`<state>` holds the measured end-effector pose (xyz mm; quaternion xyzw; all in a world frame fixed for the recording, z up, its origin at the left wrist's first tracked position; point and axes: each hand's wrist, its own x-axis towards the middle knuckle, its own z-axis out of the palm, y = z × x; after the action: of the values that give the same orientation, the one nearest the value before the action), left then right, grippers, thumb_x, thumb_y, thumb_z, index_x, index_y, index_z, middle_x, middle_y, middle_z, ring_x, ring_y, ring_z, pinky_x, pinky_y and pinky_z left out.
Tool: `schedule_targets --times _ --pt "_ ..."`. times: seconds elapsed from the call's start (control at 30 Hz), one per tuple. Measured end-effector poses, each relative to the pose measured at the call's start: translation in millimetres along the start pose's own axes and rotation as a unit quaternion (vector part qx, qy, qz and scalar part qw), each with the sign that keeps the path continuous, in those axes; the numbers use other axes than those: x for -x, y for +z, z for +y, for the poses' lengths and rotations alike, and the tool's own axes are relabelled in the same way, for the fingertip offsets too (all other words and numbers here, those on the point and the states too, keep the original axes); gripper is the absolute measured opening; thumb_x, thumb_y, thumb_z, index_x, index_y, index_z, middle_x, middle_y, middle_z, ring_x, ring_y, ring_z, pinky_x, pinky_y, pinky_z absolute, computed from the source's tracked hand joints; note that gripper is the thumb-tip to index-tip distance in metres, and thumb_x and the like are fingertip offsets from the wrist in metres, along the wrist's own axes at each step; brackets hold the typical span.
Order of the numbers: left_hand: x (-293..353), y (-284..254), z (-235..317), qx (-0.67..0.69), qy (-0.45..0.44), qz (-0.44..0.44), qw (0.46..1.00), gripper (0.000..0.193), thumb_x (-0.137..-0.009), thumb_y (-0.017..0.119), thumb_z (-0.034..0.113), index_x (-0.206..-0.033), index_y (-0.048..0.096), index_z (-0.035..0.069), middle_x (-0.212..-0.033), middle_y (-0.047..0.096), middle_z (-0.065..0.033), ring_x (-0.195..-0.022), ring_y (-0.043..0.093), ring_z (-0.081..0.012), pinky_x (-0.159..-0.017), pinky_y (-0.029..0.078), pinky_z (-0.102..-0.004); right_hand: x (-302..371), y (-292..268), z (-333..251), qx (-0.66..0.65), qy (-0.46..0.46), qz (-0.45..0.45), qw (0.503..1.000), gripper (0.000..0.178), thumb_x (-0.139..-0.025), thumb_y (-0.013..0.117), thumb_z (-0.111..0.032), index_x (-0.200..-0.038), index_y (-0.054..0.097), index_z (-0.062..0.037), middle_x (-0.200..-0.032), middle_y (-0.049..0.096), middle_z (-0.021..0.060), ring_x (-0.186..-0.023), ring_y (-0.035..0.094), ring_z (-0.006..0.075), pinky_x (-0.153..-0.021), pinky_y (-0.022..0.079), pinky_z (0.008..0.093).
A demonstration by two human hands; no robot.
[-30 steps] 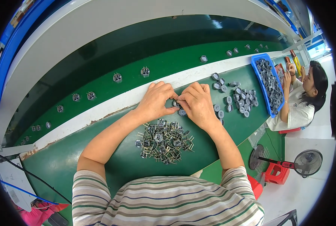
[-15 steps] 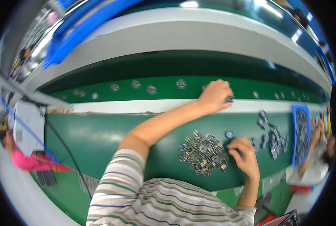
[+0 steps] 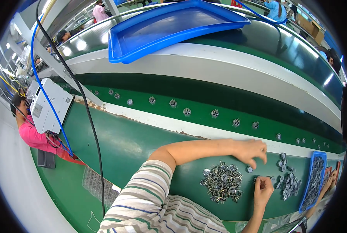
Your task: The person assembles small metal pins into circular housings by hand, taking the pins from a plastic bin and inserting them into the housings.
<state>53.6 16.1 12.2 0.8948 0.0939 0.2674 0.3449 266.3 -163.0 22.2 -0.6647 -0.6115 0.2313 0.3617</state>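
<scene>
While the left forearm lies nearly level across the green bench (image 3: 115, 132), the left hand (image 3: 253, 151) hangs beside the white edge strip (image 3: 169, 125), back upward, its fingers bent and standing apart. A single grey round cap (image 3: 249, 169) rests on the bench just below it in view. The right hand (image 3: 263, 190) points away from the body, thumb and forefinger drawn together; whether a part is clamped between them cannot be determined. The pile of pronged parts (image 3: 222, 181) lies left of this hand; loose grey caps (image 3: 288, 185) lie to its right, near the filled blue tray (image 3: 308, 180).
</scene>
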Motion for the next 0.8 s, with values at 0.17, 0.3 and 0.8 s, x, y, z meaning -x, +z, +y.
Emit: schedule_targets --times 0.17,0.3,0.8 --pt "5.2 19.2 -5.1 0.01 -0.029 -0.059 0.998 0.023 -0.086 0.083 0.033 -0.099 0.082 0.015 -0.112 0.065 -0.0041 -0.114 0.062 -0.023 -0.096 0.046 -0.0482 5.1 4.0 4.6 0.189 -0.088 0.029 0.978 0.01 -0.094 0.07 0.001 -0.09 0.061 0.0031 -0.073 0.06 0.0148 -0.058 0.059 0.0296 -0.057 0.047 0.0424" --pt "9.5 31.7 -19.3 -0.003 -0.064 -0.004 0.998 0.028 -0.084 0.083 0.036 -0.105 0.081 0.017 -0.11 0.068 -0.0055 -0.114 0.063 -0.023 -0.093 0.047 -0.0456 3.0 -0.9 4.2 0.183 -0.09 -0.022 0.979 0.009 -0.092 0.07 0.001 -0.093 0.061 0.0042 -0.08 0.059 0.0156 -0.066 0.06 0.0316 -0.061 0.047 0.0431" --pt "29.3 24.5 -4.4 -0.013 0.011 0.105 0.994 0.053 -0.074 0.083 0.02 -0.124 0.067 0.01 -0.108 0.066 -0.0125 -0.11 0.062 -0.0377 -0.096 0.049 -0.051 -14.8 1.5 -13.2 0.1 -0.104 -0.033 0.989 0.013 -0.086 0.079 0.0 -0.092 0.068 0.0016 -0.088 0.067 0.0173 -0.08 0.065 0.0372 -0.072 0.052 0.043"
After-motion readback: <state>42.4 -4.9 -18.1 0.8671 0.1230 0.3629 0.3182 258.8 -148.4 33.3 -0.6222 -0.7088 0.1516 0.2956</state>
